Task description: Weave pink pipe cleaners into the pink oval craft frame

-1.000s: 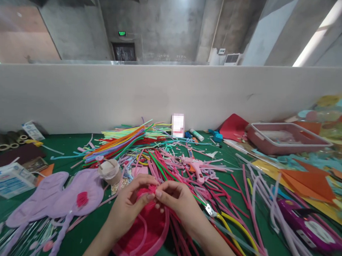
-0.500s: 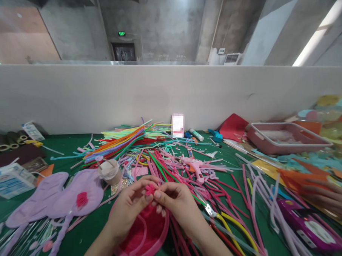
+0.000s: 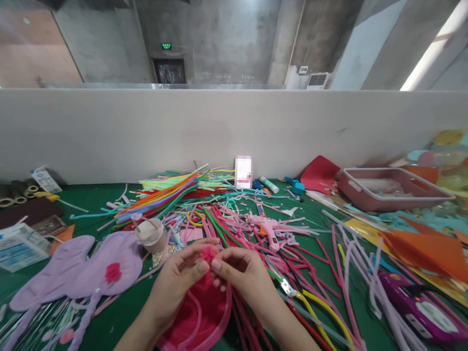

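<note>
Between my two hands is a small pink-red flower-like piece (image 3: 207, 253), fuzzy in look and slightly blurred. The thumb and fingers of my left hand (image 3: 185, 274) pinch it from the left. My right hand (image 3: 239, 274) closes its thumb and forefinger on its right side. Beneath them lies a round, deep-pink fabric-covered frame (image 3: 208, 324) with a thick pink rim, partly hidden by my hands. To the left is a lilac winged shape (image 3: 72, 272) bearing a red-pink tuft (image 3: 113, 273).
Bundles of coloured pipe cleaners (image 3: 171, 193) lie ahead. A pink glue gun (image 3: 268, 229) and yellow-handled pliers (image 3: 309, 308) are to the right, near a purple device (image 3: 425, 308). A paper cup (image 3: 152, 234) stands left of my hands; a pink tray (image 3: 391, 203) sits far right.
The flower-like piece has turned and sits slightly higher in my fingers. Another person's hand at the right has left the view, uncovering orange sheets. My arms have hardly moved.
</note>
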{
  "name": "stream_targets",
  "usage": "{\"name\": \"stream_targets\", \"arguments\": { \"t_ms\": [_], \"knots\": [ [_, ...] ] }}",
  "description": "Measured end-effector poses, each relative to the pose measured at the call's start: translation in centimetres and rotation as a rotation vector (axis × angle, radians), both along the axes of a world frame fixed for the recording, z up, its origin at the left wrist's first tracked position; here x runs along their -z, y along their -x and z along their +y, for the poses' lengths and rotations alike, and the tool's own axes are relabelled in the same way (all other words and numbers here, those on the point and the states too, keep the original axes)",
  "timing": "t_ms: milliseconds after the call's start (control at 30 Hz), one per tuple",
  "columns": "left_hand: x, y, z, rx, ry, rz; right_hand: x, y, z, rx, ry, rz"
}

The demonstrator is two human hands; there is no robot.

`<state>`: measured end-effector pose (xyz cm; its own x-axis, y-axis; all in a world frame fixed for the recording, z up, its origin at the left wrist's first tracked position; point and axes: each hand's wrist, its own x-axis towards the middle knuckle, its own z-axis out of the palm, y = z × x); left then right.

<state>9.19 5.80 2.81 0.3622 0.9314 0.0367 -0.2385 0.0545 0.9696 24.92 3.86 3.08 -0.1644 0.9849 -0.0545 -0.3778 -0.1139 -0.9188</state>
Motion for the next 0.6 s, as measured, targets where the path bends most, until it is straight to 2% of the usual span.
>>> {"name": "stream_targets", "arguments": {
  "t_ms": [133,267,400,600],
  "knots": [
    [0.0,0.7,0.5,0.015,0.016,-0.012,0.1,-0.8,0.4,0.064,-0.028,-0.069],
    [-0.2,1.0,0.9,-0.025,0.053,0.136,0.5,-0.9,0.5,0.028,-0.009,-0.131],
    [-0.5,0.7,0.9,-0.017,-0.022,0.311,0.9,-0.6,0.4,-0.032,0.029,-0.196],
    [-0.3,0.0,0.6,-0.013,-0.103,0.360,1.2,-0.3,0.5,-0.036,0.026,-0.215]
  ]
}}
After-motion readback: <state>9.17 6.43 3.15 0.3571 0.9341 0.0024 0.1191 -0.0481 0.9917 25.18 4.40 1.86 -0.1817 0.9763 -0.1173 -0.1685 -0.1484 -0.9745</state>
